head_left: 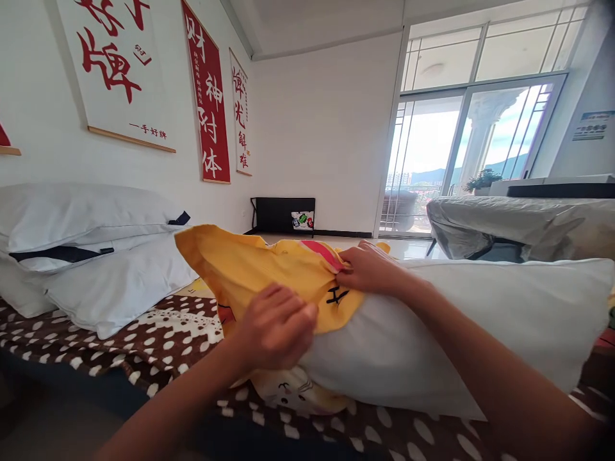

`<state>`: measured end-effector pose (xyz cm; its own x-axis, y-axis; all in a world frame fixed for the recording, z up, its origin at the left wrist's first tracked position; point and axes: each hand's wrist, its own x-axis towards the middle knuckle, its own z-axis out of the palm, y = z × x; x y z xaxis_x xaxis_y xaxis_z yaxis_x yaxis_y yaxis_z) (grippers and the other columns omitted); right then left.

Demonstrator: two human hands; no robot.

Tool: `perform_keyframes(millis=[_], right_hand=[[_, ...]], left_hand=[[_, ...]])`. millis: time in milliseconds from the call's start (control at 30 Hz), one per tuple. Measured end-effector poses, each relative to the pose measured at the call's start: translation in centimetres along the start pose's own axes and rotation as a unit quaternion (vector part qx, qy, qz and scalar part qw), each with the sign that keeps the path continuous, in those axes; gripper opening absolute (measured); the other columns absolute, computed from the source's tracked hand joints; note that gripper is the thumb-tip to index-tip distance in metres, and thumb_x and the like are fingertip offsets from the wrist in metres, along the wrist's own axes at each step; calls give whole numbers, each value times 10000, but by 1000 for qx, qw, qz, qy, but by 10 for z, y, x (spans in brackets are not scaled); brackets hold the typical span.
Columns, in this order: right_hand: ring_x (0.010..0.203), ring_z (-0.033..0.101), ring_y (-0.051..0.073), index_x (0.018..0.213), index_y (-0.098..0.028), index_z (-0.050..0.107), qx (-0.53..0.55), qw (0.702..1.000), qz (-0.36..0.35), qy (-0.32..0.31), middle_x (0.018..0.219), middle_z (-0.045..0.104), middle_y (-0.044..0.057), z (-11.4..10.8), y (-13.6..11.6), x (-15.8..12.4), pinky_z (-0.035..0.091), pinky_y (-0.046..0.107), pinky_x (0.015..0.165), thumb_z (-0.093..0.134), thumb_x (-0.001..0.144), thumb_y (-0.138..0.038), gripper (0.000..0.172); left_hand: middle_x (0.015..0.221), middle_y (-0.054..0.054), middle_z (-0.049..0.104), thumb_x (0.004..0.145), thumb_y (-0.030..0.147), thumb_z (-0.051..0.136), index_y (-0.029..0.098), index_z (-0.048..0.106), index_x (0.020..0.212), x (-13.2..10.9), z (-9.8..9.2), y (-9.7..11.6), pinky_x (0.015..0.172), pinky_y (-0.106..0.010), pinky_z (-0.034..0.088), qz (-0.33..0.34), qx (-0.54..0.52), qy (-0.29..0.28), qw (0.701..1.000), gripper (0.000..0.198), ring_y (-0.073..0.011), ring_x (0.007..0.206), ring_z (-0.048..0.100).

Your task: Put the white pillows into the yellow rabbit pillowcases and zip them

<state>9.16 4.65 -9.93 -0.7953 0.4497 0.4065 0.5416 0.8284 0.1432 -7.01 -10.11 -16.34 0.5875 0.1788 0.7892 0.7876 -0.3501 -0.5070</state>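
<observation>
Left grip, right grip clutching yellow pillowcase, white pillow, red scroll reading 财神附体

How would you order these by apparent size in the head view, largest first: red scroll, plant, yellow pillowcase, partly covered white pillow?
1. Partly covered white pillow
2. Yellow pillowcase
3. Red scroll
4. Plant

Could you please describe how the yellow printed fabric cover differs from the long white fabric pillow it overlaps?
The yellow printed fabric cover has pink and black markings; the long white fabric pillow looks plain. The cover's loose end looks thin and creased; the pillow is plump. Both have cloth surfaces.
</observation>
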Motion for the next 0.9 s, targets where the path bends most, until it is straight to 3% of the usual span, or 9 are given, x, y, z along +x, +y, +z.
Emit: perform_keyframes(millis=[67,133,233,333,433,533,733,800,900], right_hand=[[601,485,164,559,-198,478,-39,999,15,6,551,529,29,-2,-7,1,259,281,603,470,717,-270,174],[641,531,178,569,-198,507,-42,998,39,9,603,589,48,-5,-12,1,274,278,615,465,710,-233,151],[698,574,192,611,-211,565,-30,995,86,41,669,644,44,-5,-9,3,297,277,646,475,724,-215,145],[722,590,213,659,-224,617,-26,992,114,46,688,660,52,-1,0,7,321,299,706,505,794,-400,248],[714,587,233,643,-212,632,-27,989,143,24,674,655,85,4,8,11,326,314,706,498,773,-604,435],[696,572,219,644,-208,644,-46,988,140,51,654,645,80,7,8,14,309,319,720,517,788,-500,350],[838,543,211,675,-179,633,-31,981,65,183,814,640,77,17,9,18,271,355,816,477,832,-313,258],[869,539,210,751,-174,633,34,987,19,154,907,636,80,18,17,17,290,347,830,466,856,-394,295],[816,555,201,926,-189,624,133,991,-18,6,908,650,59,13,30,12,347,314,773,420,867,-532,403]], left_hand=[[944,-112,662,829,161,502,131,550,1042,10,-10,-27,808,-364,429,-69,64,-21,995,221,-230,922,596],[1179,-148,605,855,298,517,148,506,1182,17,-16,-59,955,-439,359,-126,104,-117,980,360,-285,1122,536],[1040,-118,663,830,564,485,175,546,1108,13,-21,-99,869,-420,403,-247,54,-306,918,482,-292,962,609],[796,-50,670,768,684,462,205,580,876,-1,-26,-116,656,-301,412,-341,-7,-393,854,505,-239,738,613],[730,-7,656,720,678,518,215,584,732,-14,-32,-118,573,-246,364,-394,-52,-389,831,468,-191,671,573],[641,17,616,760,616,492,212,594,665,-15,-39,-119,518,-226,312,-415,-99,-396,813,428,-149,592,511],[542,6,510,829,525,406,208,500,598,1,-49,-129,530,-249,245,-363,81,-310,875,403,-147,538,445],[541,3,509,823,562,402,209,479,588,-5,-45,-136,535,-252,246,-370,104,-295,875,432,-152,544,450],[553,6,531,777,642,448,210,502,607,-26,-36,-146,544,-245,289,-410,66,-312,854,467,-161,575,480]])
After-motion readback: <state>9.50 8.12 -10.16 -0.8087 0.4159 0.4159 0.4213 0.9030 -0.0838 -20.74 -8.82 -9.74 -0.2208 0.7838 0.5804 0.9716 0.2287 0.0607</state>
